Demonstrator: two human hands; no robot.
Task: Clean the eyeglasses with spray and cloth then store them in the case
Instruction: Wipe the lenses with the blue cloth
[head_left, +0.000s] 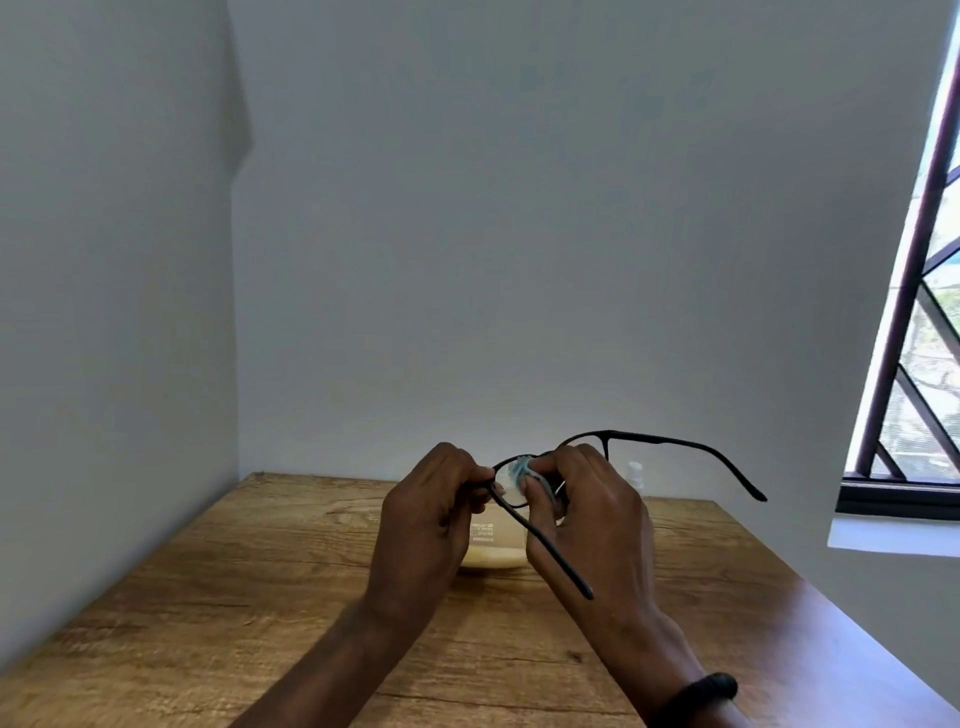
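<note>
Glasses (670, 441) held above table (260, 571): left hand (431, 514) pinches frame corner, prob. to steady it; right hand (582, 519) pinches cloth (517, 475) on lens for wiping.

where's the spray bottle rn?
Head view: the small white spray bottle stands at the far edge of the wooden table, near the pale wall, just behind the right hand, which partly hides it.

A single head-worn view looks forward and down from close above the brown wooden table (208, 597), facing the far grey wall (519, 234).
</note>
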